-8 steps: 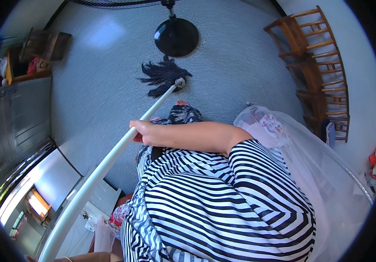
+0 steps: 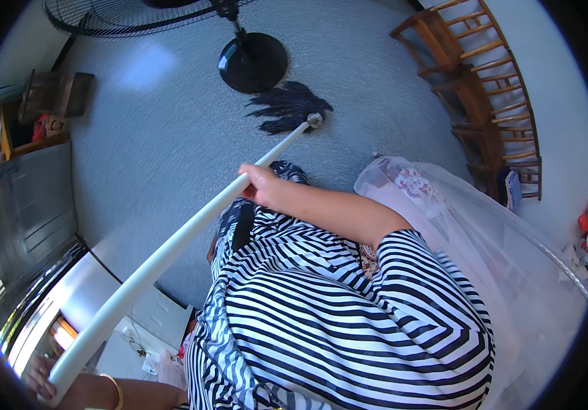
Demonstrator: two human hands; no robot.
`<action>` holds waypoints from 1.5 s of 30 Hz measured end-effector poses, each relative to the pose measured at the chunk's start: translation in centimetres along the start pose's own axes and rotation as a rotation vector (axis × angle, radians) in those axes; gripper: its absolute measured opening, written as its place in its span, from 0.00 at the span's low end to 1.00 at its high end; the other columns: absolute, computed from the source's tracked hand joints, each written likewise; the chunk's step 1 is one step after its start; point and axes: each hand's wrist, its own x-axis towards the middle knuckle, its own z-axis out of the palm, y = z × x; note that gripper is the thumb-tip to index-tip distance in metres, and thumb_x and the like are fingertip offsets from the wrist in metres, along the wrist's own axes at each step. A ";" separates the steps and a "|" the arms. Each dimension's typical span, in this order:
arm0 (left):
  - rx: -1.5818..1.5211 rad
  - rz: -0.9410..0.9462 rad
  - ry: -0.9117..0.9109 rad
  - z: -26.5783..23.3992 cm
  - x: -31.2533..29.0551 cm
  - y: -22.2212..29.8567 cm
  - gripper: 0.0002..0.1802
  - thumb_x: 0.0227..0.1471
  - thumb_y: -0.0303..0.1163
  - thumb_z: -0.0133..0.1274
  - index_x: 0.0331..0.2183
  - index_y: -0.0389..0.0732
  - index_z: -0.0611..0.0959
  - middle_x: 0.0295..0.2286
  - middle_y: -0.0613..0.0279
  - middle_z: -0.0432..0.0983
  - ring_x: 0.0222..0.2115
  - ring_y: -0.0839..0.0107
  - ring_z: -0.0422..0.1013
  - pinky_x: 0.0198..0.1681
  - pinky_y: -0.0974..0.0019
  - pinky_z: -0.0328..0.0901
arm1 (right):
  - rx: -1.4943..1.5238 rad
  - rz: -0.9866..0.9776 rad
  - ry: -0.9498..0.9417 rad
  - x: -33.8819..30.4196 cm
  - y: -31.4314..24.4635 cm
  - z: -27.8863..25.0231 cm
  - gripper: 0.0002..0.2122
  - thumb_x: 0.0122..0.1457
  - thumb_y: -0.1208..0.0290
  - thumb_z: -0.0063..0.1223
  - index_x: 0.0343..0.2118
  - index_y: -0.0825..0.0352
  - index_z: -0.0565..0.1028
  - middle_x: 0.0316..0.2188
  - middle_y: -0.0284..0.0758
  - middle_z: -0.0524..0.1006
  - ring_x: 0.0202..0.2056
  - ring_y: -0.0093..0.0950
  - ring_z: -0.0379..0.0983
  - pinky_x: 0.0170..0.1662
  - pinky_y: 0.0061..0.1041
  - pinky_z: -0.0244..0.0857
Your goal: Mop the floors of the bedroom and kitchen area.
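A mop with a long pale handle (image 2: pixel 171 247) runs slantwise from the lower left up to its dark stringy head (image 2: pixel 287 108), which lies spread on the grey floor. My right hand (image 2: pixel 260 183) is wrapped round the handle partway along. Near the handle's upper end, at the lower left of the picture, my left hand (image 2: pixel 39 377) grips it, with a gold bangle (image 2: pixel 115 391) on that wrist. The mop head lies just short of a black fan base (image 2: pixel 253 63).
The standing fan's cage (image 2: pixel 123 17) reaches across the top. Wooden chairs (image 2: pixel 475 96) line the right wall. White netting (image 2: pixel 512 273) hangs close on my right. At the left are a grey door-like panel (image 2: pixel 37 198) and a dark wooden stool (image 2: pixel 58 96).
The mop head has swept to the right and slightly away from me. My right hand has moved right and forward with the handle; my left hand has come further into view.
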 end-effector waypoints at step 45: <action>-0.248 -0.283 -0.364 2.2 -6.6 -2.1 0.12 0.38 0.22 0.36 0.30 0.30 0.69 0.07 0.72 0.54 0.12 0.81 0.53 0.28 0.71 0.50 | 0.132 0.056 0.430 0.2 1.8 -0.9 0.13 0.46 0.65 0.36 0.31 0.70 0.62 0.19 0.37 0.66 0.18 0.27 0.64 0.22 0.25 0.60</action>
